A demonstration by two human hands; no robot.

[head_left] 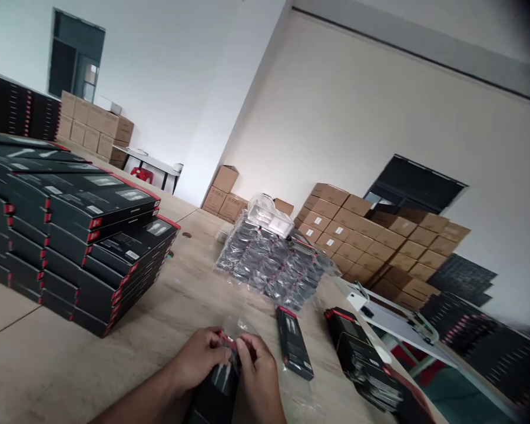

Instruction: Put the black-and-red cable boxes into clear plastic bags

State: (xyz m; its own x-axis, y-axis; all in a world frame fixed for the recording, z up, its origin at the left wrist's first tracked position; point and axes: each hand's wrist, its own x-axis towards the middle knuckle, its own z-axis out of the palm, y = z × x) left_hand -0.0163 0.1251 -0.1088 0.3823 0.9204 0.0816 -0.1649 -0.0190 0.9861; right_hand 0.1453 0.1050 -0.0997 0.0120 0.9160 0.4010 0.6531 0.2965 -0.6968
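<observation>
At the bottom centre, a black box (215,396) with a red end points away from me, clear plastic film (236,325) around its far end. My left hand (202,357) pinches the red end and film from the left. From the right, my right hand (257,368) holds the same end, thumb and fingers pressed together on the film. The lower part of the box runs out of view between my wrists. Just right of my right hand, another black box (294,343) with a red edge lies flat on the wooden table (159,321).
Black boxes are stacked high (70,235) at the left. Film-wrapped packs (269,259) stand at the table's far end. A banded bundle of black sleeves (357,353) lies at the right. Brown cartons (357,235) and a white side table (401,324) are beyond.
</observation>
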